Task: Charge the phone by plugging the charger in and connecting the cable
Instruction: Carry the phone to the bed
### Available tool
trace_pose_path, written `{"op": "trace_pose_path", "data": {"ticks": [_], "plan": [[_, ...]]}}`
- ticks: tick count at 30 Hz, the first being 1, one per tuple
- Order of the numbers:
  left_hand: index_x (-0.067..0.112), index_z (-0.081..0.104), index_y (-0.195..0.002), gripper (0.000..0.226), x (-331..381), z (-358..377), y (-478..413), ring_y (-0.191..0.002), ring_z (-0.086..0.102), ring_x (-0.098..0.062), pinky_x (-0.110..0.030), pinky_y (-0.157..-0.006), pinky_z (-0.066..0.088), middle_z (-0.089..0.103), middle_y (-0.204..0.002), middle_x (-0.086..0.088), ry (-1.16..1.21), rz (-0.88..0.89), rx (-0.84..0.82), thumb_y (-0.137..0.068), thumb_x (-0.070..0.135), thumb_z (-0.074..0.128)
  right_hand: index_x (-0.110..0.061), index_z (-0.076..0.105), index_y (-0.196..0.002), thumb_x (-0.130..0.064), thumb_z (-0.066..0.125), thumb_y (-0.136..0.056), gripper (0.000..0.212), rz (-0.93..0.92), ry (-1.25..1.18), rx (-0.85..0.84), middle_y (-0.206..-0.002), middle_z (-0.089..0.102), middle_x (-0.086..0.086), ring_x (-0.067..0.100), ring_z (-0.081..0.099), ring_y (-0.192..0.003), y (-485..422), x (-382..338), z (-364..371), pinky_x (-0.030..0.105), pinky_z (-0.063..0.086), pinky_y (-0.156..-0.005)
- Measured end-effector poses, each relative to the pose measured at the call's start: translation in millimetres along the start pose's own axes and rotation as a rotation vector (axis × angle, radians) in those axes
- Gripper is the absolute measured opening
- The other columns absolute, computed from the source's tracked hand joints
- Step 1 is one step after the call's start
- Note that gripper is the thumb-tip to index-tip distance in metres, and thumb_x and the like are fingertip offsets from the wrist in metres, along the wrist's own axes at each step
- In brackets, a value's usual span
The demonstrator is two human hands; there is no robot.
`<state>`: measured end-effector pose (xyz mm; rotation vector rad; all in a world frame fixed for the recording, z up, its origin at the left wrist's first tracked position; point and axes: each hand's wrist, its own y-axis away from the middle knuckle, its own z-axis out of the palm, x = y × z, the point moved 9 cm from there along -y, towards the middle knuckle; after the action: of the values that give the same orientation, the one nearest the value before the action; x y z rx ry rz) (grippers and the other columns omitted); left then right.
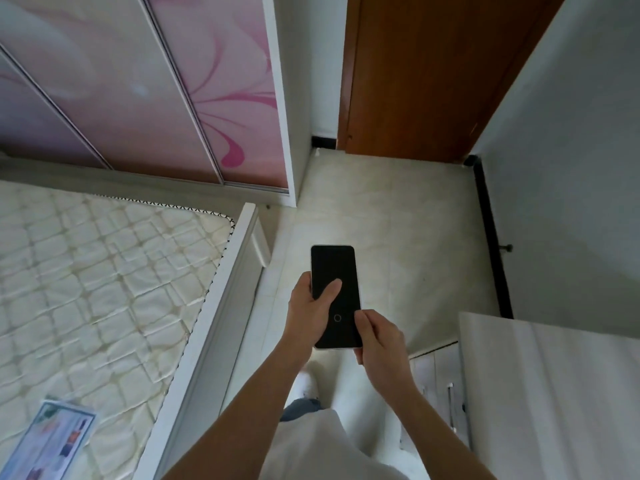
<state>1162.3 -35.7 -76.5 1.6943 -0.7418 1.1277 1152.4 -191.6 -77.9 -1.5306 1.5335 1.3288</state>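
A black phone [334,268] with a dark screen and a pale edge is held upright in front of me over the tiled floor. My left hand [310,311] grips its left side, with the thumb lying across the screen. My right hand [379,344] holds the lower right corner between thumb and fingers. A small ring shows near the bottom of the screen. No charger, cable or socket is in view.
A bed with a quilted white mattress [97,289] and white frame fills the left; a printed sheet [52,441] lies on it. Pink sliding wardrobe doors [156,88] stand behind. A brown wooden door [426,74] is ahead. A white cabinet [547,382] stands at right.
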Motion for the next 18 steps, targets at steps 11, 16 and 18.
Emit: {"op": "trace_pose_path", "data": {"ticks": [11, 16, 18], "plan": [[0.02, 0.056, -0.103, 0.021, 49.5, -24.5, -141.4, -0.091, 0.068, -0.022, -0.041, -0.081, 0.06, 0.067, -0.098, -0.003, 0.023, -0.072, -0.016, -0.091, 0.034, 0.065, -0.02, 0.06, -0.075, -0.026, 0.043, -0.103, 0.034, 0.023, -0.038, -0.014, -0.047, 0.055, -0.006, 0.005, 0.048, -0.041, -138.4, -51.8, 40.3, 0.016, 0.039, -0.043], [0.018, 0.056, -0.109, 0.026, 58.6, -20.3, -190.1, -0.096, 0.067, -0.025, -0.046, -0.086, 0.059, 0.066, -0.104, -0.006, 0.028, -0.107, 0.0, -0.092, 0.033, 0.065, -0.021, 0.062, -0.078, -0.028, 0.045, -0.102, 0.031, 0.053, -0.055, -0.007, -0.054, 0.059, 0.002, 0.013, 0.054, -0.045, -192.0, -52.8, 45.1, 0.025, 0.045, -0.045], [0.018, 0.056, -0.11, 0.025, 64.4, -18.0, -211.2, -0.095, 0.067, -0.025, -0.048, -0.086, 0.059, 0.067, -0.104, -0.007, 0.027, -0.101, 0.012, -0.091, 0.033, 0.065, -0.022, 0.061, -0.076, -0.029, 0.045, -0.102, 0.032, 0.052, -0.024, -0.009, -0.058, 0.061, 0.01, 0.025, 0.058, -0.051, -216.5, -54.8, 46.0, 0.036, 0.051, -0.049]]}}
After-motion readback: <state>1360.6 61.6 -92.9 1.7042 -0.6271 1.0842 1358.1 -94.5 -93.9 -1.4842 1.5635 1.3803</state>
